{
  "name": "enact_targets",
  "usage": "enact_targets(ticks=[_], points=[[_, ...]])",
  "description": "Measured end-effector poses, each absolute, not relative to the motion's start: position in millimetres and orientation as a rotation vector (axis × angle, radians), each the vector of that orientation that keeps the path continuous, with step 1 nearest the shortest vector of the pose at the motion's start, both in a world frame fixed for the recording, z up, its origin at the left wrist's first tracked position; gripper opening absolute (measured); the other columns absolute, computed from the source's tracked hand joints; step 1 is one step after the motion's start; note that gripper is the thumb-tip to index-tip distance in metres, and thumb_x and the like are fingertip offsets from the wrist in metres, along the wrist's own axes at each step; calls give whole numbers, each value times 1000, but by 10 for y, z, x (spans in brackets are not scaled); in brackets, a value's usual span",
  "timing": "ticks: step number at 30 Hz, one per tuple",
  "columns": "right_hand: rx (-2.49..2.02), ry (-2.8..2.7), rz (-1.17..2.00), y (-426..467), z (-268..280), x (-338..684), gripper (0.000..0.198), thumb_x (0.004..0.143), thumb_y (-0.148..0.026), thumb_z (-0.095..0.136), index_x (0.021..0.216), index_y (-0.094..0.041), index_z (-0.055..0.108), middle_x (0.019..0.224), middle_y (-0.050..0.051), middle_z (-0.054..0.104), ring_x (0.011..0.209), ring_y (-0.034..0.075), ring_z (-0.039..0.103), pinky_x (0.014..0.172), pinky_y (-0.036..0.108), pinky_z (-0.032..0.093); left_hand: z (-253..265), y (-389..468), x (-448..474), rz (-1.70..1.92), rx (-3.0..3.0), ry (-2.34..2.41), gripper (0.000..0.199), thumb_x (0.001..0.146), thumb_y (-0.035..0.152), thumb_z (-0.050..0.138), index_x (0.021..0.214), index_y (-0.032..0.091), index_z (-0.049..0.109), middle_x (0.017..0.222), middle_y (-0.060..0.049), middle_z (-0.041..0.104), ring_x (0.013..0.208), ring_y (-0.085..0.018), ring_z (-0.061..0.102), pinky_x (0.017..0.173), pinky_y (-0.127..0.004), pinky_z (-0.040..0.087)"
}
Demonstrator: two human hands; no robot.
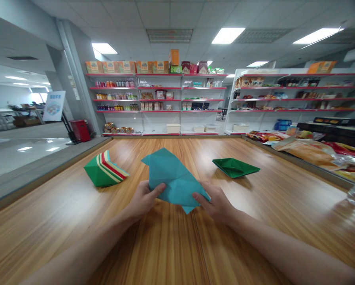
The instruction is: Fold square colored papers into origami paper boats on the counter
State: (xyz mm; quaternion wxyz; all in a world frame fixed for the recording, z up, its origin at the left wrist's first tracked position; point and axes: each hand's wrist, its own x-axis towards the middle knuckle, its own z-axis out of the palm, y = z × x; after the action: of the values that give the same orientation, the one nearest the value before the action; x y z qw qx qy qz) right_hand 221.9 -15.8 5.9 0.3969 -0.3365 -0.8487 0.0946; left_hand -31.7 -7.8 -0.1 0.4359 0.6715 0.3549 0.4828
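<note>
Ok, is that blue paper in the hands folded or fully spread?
Folded, at least in part: the blue paper shows creases across its face, and small pointed flaps jut from its edges.

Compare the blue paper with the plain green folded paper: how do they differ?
The blue paper is held by the left hand and right hand; the green paper rests on the table. The blue paper looks broad and flattish, the green paper narrower, with a hollow. Both are folded.

Folded light-blue paper [174,178], creased across its broad face, spans the gap between your left hand [146,196] and right hand [215,200]. You see a pointed flap [146,160] at its far left and a small triangular tip [188,209] below its near edge.
</note>
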Motion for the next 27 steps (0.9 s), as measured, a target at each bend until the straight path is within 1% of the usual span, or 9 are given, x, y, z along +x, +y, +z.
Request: enact_targets(ticks=[3, 8, 10, 13, 16, 18, 20, 23, 27], points=[[-782, -2154, 434, -182, 82, 2249, 38, 95, -42, 36, 105, -16, 61, 90, 9, 67, 81, 21, 62, 73, 33, 47, -15, -23, -332, 1166, 1447, 900, 42, 79, 47, 63, 100, 10, 66, 97, -10, 71, 87, -25, 66, 79, -36, 51], [-862, -2059, 681, -147, 52, 2240, 43, 94, -44, 40, 125, -16, 52, 94, 7, 66, 87, 21, 62, 73, 31, 47, 44, 5, -351, 841, 1604, 1177, 45, 68, 49, 70, 88, 9, 68, 83, -10, 71, 71, -23, 64, 61, -29, 47], [-1002, -2048, 653, -110, 8, 2214, 40, 91, -44, 47, 116, -15, 56, 76, 3, 64, 69, 17, 59, 61, 27, 44, 69, -19, -322, 715, 1761, 1311, 39, 70, 48, 66, 80, 10, 68, 76, -8, 69, 66, -22, 62, 55, -27, 44], [-1136, -2151, 510, -75, -52, 2180, 26, 87, -40, 53, 79, -16, 59, 59, -2, 53, 53, 12, 47, 50, 24, 33, 56, -55, -279, 577, 2040, 1485, 34, 74, 46, 61, 69, 13, 65, 70, -6, 66, 66, -22, 61, 58, -29, 43], [-1199, -2219, 391, -75, -85, 2166, 26, 85, -33, 55, 65, -18, 49, 57, -3, 50, 52, 10, 45, 50, 23, 29, -3, -69, -276, 696, 2265, 1541, 39, 73, 43, 65, 98, 13, 65, 94, -11, 66, 90, -28, 61, 79, -37, 46], [-1244, -2229, 333, -87, -92, 2159, 26, 83, -31, 56, 64, -18, 47, 57, -3, 50, 52, 10, 45, 50, 23, 28, -30, -76, -284, 864, 2367, 1530, 68, 72, 39, 69, 131, 15, 45, 122, -15, 55, 115, -31, 50, 95, -44, 40], [-1283, -2229, 285, -102, -88, 2147, 26, 83, -32, 56, 63, -18, 46, 56, -3, 49, 52, 10, 45, 50, 23, 27, -26, -93, -282, 950, 2473, 1495, 85, 75, 34, 68, 145, 21, 21, 143, -15, 34, 133, -32, 32, 105, -49, 31], [-1319, -2223, 244, -129, -64, 2117, 26, 83, -33, 56, 63, -18, 47, 56, -3, 50, 52, 11, 46, 51, 24, 27, 18, -134, -252, 804, 2750, 1372, 64, 84, 26, 59, 142, 31, 31, 154, -6, 15, 141, -31, 11, 111, -52, 20], [-1363, -2208, 216, -151, -20, 2088, 29, 87, -36, 50, 64, -18, 52, 58, 0, 54, 54, 12, 48, 53, 25, 29, 65, -165, -240, 308, 2816, 1210, 42, 97, 27, 32, 139, 28, 39, 151, -3, 30, 141, -29, 15, 109, -54, 21]])
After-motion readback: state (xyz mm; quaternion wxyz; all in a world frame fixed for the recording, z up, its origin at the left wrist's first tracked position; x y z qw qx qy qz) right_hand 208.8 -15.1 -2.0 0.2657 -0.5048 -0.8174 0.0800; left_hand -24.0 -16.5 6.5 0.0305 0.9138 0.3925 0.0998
